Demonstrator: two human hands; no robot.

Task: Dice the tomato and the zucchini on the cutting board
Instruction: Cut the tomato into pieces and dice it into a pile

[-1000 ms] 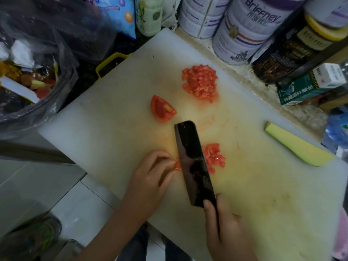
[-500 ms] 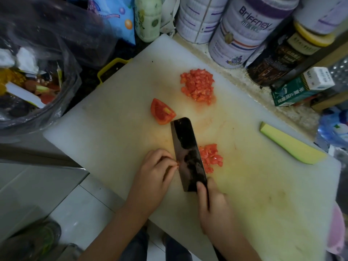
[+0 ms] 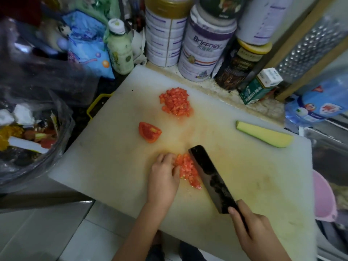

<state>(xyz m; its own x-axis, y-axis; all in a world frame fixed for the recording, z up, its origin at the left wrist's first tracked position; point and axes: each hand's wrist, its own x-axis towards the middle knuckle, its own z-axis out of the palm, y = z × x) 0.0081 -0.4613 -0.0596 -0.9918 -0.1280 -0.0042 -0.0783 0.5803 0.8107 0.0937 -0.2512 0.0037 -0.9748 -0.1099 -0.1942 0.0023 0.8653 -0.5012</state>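
A white cutting board [image 3: 116, 140] fills the middle of the view. A heap of diced tomato [image 3: 176, 101] lies at its far side and a tomato wedge [image 3: 149, 131] sits left of centre. A zucchini piece [image 3: 263, 133] rests near the right edge. My left hand [image 3: 163, 176] lies with curled fingers against a smaller pile of tomato dice [image 3: 188, 170]. My right hand [image 3: 252, 230] grips the handle of a dark cleaver [image 3: 212, 178], whose blade stands along the right side of that pile.
Tins [image 3: 205, 46], a jar [image 3: 243, 65], a green bottle [image 3: 120, 48] and a small box [image 3: 259, 87] crowd the board's far edge. A plastic bag of scraps [image 3: 28, 132] sits left. A pink bowl [image 3: 323, 198] and a metal grater [image 3: 308, 48] are right.
The cleaver has moved from the left of the small dice pile to its right. My left hand now touches the pile, which looks gathered. The camera has tilted up.
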